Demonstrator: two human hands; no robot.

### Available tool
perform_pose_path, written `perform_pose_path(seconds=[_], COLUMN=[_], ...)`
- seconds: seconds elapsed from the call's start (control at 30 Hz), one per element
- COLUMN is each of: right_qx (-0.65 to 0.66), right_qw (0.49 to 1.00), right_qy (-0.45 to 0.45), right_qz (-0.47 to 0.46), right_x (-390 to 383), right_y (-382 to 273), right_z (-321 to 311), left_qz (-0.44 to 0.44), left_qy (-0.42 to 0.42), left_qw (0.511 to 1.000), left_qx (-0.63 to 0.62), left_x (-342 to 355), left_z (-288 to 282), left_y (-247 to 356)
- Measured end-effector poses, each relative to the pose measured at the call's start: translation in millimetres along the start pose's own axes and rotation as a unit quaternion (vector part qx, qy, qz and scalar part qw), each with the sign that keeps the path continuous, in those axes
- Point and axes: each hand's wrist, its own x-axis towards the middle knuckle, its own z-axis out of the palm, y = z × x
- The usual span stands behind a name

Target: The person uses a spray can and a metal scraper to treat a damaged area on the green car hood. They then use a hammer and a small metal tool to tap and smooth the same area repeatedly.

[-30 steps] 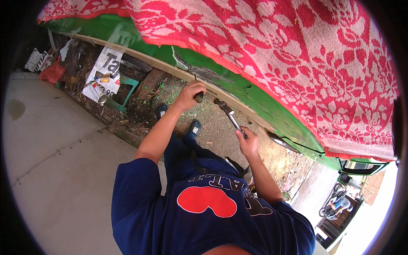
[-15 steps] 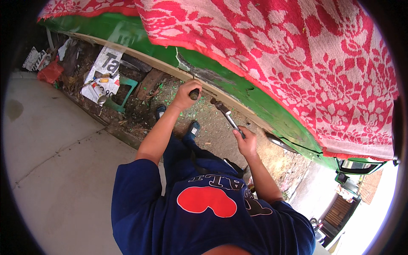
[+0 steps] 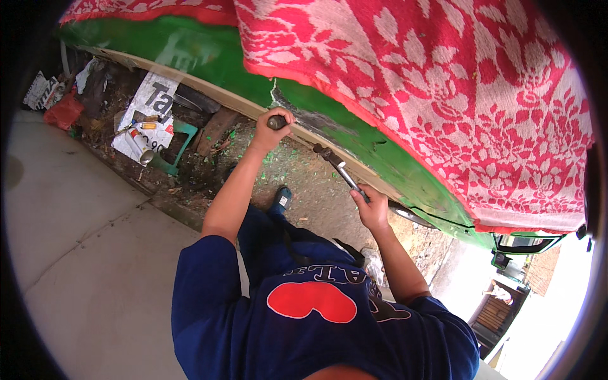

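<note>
My left hand (image 3: 272,132) is closed on a dark-handled hand tool (image 3: 276,123), held end-up at the tan strip (image 3: 315,137) along the lower edge of the green vehicle body (image 3: 177,43); the tool's tip is hidden. A cracked, grey scraped patch (image 3: 301,111) shows just above the strip. My right hand (image 3: 373,209) grips a hammer (image 3: 345,174), whose dark head is beside the strip, right of my left hand and apart from it.
A red-and-pink floral cloth (image 3: 430,95) drapes over the vehicle. Left of my feet lie a printed sheet (image 3: 130,136) with cans, a green plastic piece (image 3: 185,130), scraps and a red bag (image 3: 63,111). A concrete slab (image 3: 76,240) borders the dirt strip; a wheel (image 3: 411,214) shows at right.
My left hand and its tool have moved left and up along the tan strip. The hammer head has shifted slightly left and up. The view has shifted a little.
</note>
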Motion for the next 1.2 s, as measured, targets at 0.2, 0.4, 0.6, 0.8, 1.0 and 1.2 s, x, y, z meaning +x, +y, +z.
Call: perform_pose_path(seconds=[0.2, 0.4, 0.6, 0.8, 1.0, 1.2], right_qx=[-0.036, -0.043, -0.050, -0.029, -0.028, -0.016], right_qw=[0.999, 0.999, 0.998, 0.999, 0.999, 0.998], right_qy=[0.005, 0.017, 0.021, 0.024, 0.022, 0.023], right_qz=[0.006, -0.001, 0.011, 0.023, 0.033, 0.057], right_x=[13, 26, 41, 31, 4, -19], right_y=[-22, -44, -59, -50, -23, 10], right_z=[2, 8, 14, 10, -3, -14], left_qz=[-0.026, -0.059, -0.031, 0.061, 0.128, 0.142], left_qy=[-0.015, -0.021, 0.019, -0.058, -0.171, -0.208], left_qw=[0.999, 0.998, 0.995, 0.994, 0.933, 0.903], left_qx=[-0.033, -0.026, -0.095, 0.064, 0.289, 0.347], left_x=[10, 12, 6, -1, -20, -26], left_z=[-11, -12, -17, -10, 20, 38], left_y=[9, 2, 6, 5, 4, 3])
